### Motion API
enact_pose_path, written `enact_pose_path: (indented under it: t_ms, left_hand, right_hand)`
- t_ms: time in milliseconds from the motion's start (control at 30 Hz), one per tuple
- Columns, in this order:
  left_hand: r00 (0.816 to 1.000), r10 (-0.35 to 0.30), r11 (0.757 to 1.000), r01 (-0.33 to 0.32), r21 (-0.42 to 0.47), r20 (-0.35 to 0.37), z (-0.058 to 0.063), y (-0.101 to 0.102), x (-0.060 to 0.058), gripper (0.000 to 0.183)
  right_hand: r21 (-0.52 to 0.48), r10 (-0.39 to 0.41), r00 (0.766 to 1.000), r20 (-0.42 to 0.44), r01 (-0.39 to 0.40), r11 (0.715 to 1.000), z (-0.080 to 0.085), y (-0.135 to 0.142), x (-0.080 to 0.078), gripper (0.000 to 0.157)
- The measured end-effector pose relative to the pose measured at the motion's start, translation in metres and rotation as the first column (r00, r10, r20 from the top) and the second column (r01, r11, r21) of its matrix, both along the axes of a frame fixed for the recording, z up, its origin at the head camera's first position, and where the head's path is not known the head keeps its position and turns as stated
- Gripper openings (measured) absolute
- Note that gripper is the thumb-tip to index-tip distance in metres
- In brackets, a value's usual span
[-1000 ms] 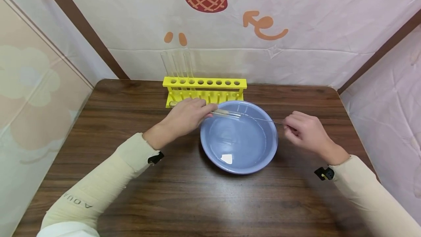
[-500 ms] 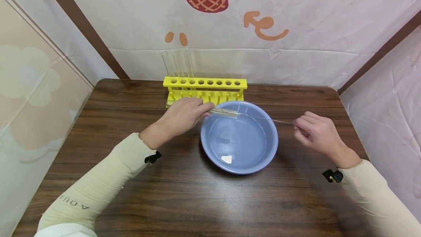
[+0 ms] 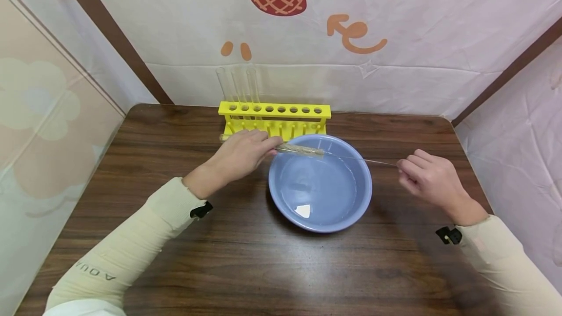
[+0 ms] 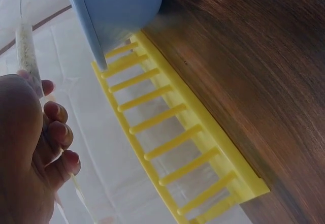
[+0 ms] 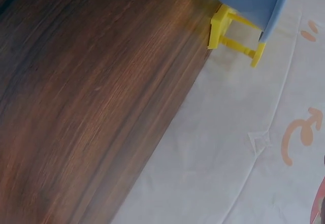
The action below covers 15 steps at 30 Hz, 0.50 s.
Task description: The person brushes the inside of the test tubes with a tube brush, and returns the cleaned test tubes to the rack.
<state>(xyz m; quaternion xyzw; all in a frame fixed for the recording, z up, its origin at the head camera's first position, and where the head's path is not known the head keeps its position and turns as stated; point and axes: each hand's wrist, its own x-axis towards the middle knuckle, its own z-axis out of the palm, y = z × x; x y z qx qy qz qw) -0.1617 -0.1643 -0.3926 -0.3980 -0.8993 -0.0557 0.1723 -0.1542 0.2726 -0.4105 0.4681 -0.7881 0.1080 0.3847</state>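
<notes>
My left hand (image 3: 243, 152) grips a clear glass test tube (image 4: 35, 84) over the back of the basin. The tube lies nearly level, its rounded end showing left of the hand and its mouth pointing right. Inside the mouth end sit the pale bristles of a test tube brush (image 4: 25, 49). The brush's thin wire handle (image 3: 379, 162) runs rightward to my right hand (image 3: 430, 177), which pinches it with curled fingers beyond the basin's right rim. Below is a round blue basin (image 3: 320, 229) with water in it.
Behind the basin stands a yellow test tube rack (image 3: 275, 115) with pegs, close to the patterned cloth wall (image 3: 417, 62). Upright glass test tubes (image 3: 252, 84) fill three holes at its left end. Everything rests on a brown wooden table (image 3: 281, 272).
My right hand has moved right, drawing the brush wire further out, and the bristles have slid toward the tube's mouth. The left hand has shifted slightly left with the tube.
</notes>
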Motion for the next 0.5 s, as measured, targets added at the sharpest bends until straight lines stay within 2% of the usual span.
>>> enact_pose_path:
  t_ms: [267,500]
  left_hand:
    - [0.999,0.011,1.000,-0.011,-0.005,0.034,0.003,-0.002,0.002,0.023]
    - [1.000,-0.001,1.000,0.001,0.013,0.032,0.002,-0.004,0.003,0.024]
  right_hand:
    - [-0.012,0.020,0.997,-0.074,-0.021,1.000,-0.001,0.006,0.002,0.024]
    - [-0.027,0.036,0.991,-0.130,-0.039,0.999,0.001,0.010,0.003,0.026]
